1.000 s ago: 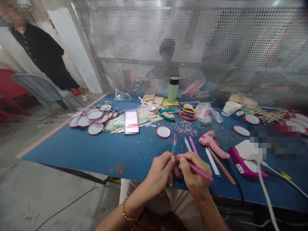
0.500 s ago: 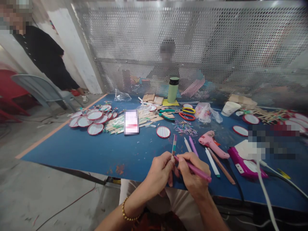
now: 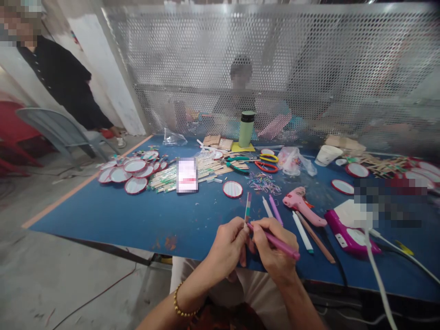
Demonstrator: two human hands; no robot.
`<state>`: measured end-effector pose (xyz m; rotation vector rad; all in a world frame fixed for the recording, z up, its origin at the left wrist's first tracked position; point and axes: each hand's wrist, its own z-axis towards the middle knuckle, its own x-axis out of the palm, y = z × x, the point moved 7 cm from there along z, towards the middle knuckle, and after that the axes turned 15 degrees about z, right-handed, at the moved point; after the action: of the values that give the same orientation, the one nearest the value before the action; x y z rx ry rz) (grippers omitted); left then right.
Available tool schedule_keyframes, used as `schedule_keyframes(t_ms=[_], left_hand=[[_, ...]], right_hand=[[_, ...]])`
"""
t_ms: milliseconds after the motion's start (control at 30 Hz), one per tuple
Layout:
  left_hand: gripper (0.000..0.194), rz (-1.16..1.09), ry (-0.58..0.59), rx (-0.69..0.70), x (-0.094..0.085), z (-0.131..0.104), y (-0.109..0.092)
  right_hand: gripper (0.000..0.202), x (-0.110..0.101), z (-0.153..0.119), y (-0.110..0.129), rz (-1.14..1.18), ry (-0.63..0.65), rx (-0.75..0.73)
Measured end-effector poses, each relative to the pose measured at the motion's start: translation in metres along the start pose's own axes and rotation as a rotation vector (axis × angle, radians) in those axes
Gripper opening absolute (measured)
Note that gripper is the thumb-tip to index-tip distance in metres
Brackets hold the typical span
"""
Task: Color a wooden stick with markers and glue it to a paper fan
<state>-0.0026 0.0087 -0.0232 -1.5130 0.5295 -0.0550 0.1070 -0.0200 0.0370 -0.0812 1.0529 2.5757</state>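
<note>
Near the table's front edge, my left hand (image 3: 229,240) pinches a thin flat wooden stick (image 3: 247,208), which stands up from the fingers with purple, white, green and brownish bands on it. My right hand (image 3: 277,245) is closed around a magenta marker pen (image 3: 282,245), its tip end against the stick's lower part by my left fingertips. The exact contact is hidden by the fingers. Just beyond lie a white marker (image 3: 267,207) and a purple marker (image 3: 276,210). A round red-rimmed disc (image 3: 233,189) rests flat past the stick's top.
Right of my hands are a pink glue gun (image 3: 304,207), a green-tipped white marker (image 3: 303,232), a brown marker (image 3: 316,238) and a magenta power strip (image 3: 350,233) with cables. Farther back: a phone (image 3: 187,175), wooden sticks (image 3: 206,169), pliers (image 3: 237,164), scissors (image 3: 266,162), a green bottle (image 3: 246,130).
Both hands keep nearly the same pose, with the marker still held against the stick. The whole view has shifted very slightly.
</note>
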Motion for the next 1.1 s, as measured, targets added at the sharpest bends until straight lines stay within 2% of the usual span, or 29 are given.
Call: schedule_keyframes(t_ms=[367, 600, 800, 967, 1100], left_hand=[[0.034, 0.010, -0.022, 0.002, -0.0011, 0.0004, -0.0006], [0.038, -0.028, -0.007, -0.007, 0.0007, 0.0005, -0.0009], [0.039, -0.010, -0.029, 0.004, -0.0004, 0.0007, 0.0007], [0.040, -0.034, -0.006, -0.018, 0.0007, 0.0007, 0.0012], [0.041, -0.038, -0.013, -0.010, 0.0009, 0.0007, 0.0004]], right_hand=[[0.021, 0.0031, -0.0021, -0.0054, 0.009, 0.034, 0.047], [0.021, -0.0025, -0.0013, -0.0022, -0.029, -0.019, 0.021], [0.021, 0.0030, -0.0037, -0.0068, 0.010, 0.022, 0.042], [0.022, -0.0037, -0.0023, -0.0056, -0.050, -0.042, 0.042], [0.021, -0.0028, -0.0026, -0.0053, -0.014, -0.034, 0.051]])
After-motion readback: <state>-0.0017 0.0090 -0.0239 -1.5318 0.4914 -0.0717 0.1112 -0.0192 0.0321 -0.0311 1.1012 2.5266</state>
